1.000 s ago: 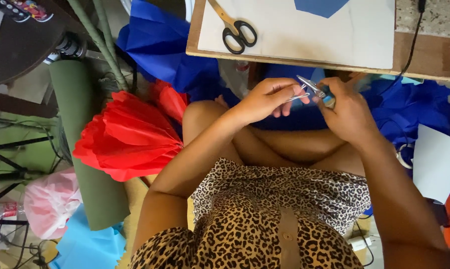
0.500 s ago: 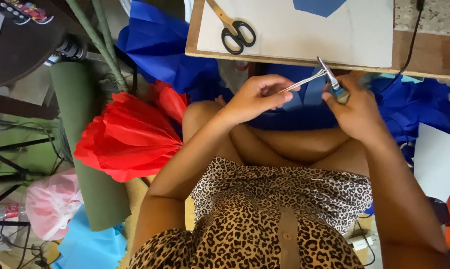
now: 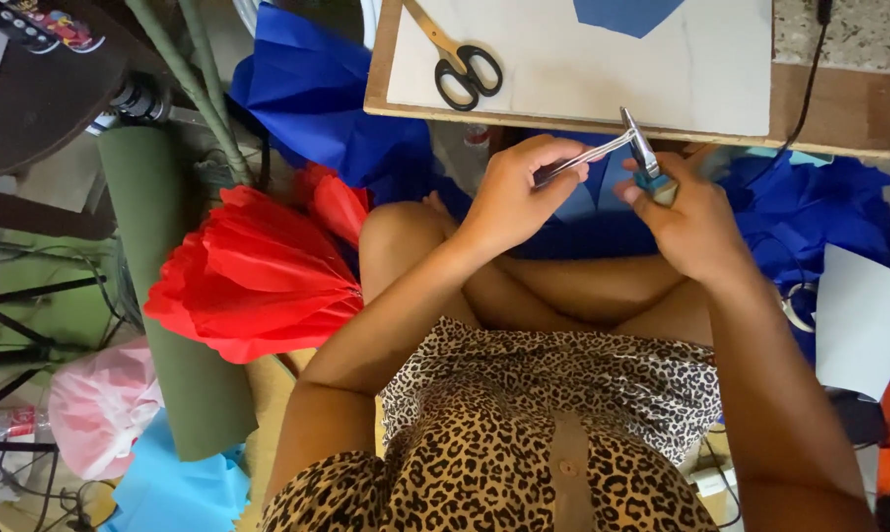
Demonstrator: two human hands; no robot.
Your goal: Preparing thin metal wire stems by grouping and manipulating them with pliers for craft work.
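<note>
I sit cross-legged with both hands raised in front of a board's near edge. My right hand (image 3: 691,222) grips the teal base of a small metal stapler (image 3: 643,156), which points upward. A thin silver arm of the stapler is swung out to the left, and my left hand (image 3: 514,192) pinches its end. The two hands are a short distance apart, joined by that silver arm. Blue paper lies under my hands, over my legs.
A wooden board (image 3: 829,113) carries a white sheet, black-handled scissors (image 3: 460,64) and a blue paper cut-out (image 3: 627,12). A red tissue pom (image 3: 253,276), a green roll (image 3: 169,296), blue tissue (image 3: 307,89) and a pink bag (image 3: 100,404) lie left. White paper (image 3: 864,315) lies right.
The stapler was shut between my close-together hands. Its silver arm has swung out leftward, my hands have moved apart, and the tool now stands higher by the board edge.
</note>
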